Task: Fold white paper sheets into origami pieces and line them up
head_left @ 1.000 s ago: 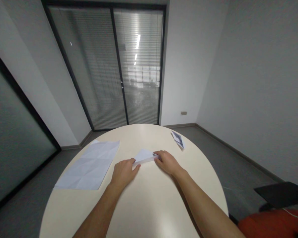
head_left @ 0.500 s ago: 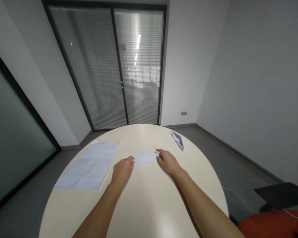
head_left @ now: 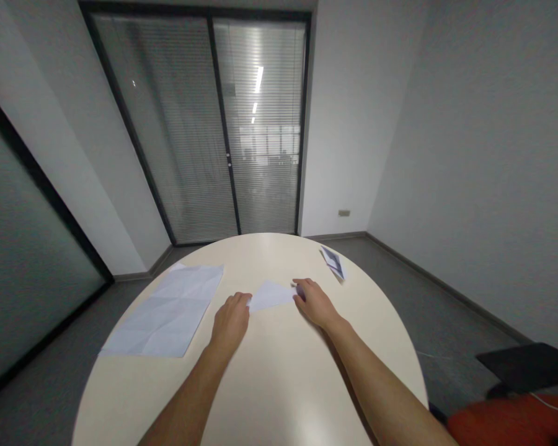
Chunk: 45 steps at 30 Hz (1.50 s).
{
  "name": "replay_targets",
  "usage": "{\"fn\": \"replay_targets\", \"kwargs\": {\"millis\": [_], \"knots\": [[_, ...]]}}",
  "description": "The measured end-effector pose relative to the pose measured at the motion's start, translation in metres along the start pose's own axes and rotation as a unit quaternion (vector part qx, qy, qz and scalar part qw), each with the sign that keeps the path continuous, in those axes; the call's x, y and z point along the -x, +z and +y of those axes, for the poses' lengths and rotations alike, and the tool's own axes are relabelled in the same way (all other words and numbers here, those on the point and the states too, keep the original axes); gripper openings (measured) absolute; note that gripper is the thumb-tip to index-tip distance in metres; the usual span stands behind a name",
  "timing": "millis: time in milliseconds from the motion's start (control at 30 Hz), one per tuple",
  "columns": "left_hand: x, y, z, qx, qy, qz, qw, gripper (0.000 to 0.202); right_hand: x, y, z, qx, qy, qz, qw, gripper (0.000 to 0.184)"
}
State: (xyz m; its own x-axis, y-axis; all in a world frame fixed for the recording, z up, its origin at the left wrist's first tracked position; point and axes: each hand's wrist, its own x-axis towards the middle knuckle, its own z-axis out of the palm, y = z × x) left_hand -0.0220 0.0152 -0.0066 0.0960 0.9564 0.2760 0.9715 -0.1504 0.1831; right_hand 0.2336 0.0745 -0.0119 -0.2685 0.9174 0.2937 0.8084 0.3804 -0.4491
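A small folded white paper [head_left: 270, 294], triangular in outline, lies flat on the round cream table [head_left: 279, 384] between my two hands. My left hand [head_left: 230, 322] rests knuckles up, its curled fingertips pressed together on the paper's left corner. At the paper's right end, my right hand [head_left: 314, 302] has its fingers bent and pinching the edge. Both forearms reach in from the bottom of the view.
A large creased white sheet [head_left: 167, 308] lies flat on the table's left side. A small folded printed paper [head_left: 333, 262] sits near the far right rim. A dark chair part [head_left: 525, 365] and an orange object [head_left: 516, 421] are at the lower right. Glass doors with blinds stand behind.
The folded paper, held slightly raised between both hands a second ago, now lies flatter and looks wider. Both hands have drawn a little apart to its two ends.
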Motion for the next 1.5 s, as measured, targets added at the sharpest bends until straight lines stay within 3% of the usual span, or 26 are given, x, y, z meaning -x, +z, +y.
{"fn": "replay_targets", "kwargs": {"millis": [200,300,433,500,600,767,933,1033,1167,1300,1500], "knots": [[-0.005,0.006,0.0,0.005,0.078,0.021,0.997,0.035,0.003,-0.006,-0.017,0.07,-0.04,0.031,0.996,0.038],[-0.008,0.007,0.002,0.009,0.099,0.004,0.995,0.032,0.008,-0.006,-0.037,0.037,-0.105,-0.008,0.994,0.032],[-0.008,0.004,0.007,0.004,0.089,-0.015,0.996,0.033,0.017,0.003,-0.059,-0.01,-0.216,-0.109,0.97,0.046],[-0.007,0.001,0.01,-0.01,0.082,-0.019,0.996,0.034,0.02,0.008,-0.062,-0.009,-0.198,-0.166,0.966,0.056],[-0.003,-0.003,0.016,-0.03,0.064,-0.018,0.997,0.034,0.021,0.01,-0.056,0.002,-0.14,-0.194,0.971,0.064],[0.002,-0.009,0.028,-0.034,0.053,-0.011,0.998,0.031,0.016,0.003,-0.036,0.023,-0.066,-0.175,0.982,0.068],[0.007,-0.01,0.035,-0.043,0.059,-0.006,0.997,0.036,0.013,0.004,-0.029,0.039,-0.047,-0.154,0.986,0.066],[0.01,-0.007,0.038,-0.061,0.057,-0.003,0.996,0.041,0.012,0.002,-0.033,0.046,-0.072,-0.123,0.989,0.059],[0.011,-0.005,0.04,-0.079,0.04,0.001,0.996,0.041,0.009,-0.009,-0.036,0.048,-0.146,-0.089,0.984,0.034],[0.009,-0.001,0.037,-0.082,0.015,0.001,0.997,0.045,0.007,-0.016,-0.033,0.013,-0.203,-0.094,0.975,0.031],[0.006,0.009,0.029,-0.076,-0.025,-0.008,0.997,0.048,0.007,-0.019,-0.032,-0.02,-0.189,-0.113,0.975,0.026]]}}
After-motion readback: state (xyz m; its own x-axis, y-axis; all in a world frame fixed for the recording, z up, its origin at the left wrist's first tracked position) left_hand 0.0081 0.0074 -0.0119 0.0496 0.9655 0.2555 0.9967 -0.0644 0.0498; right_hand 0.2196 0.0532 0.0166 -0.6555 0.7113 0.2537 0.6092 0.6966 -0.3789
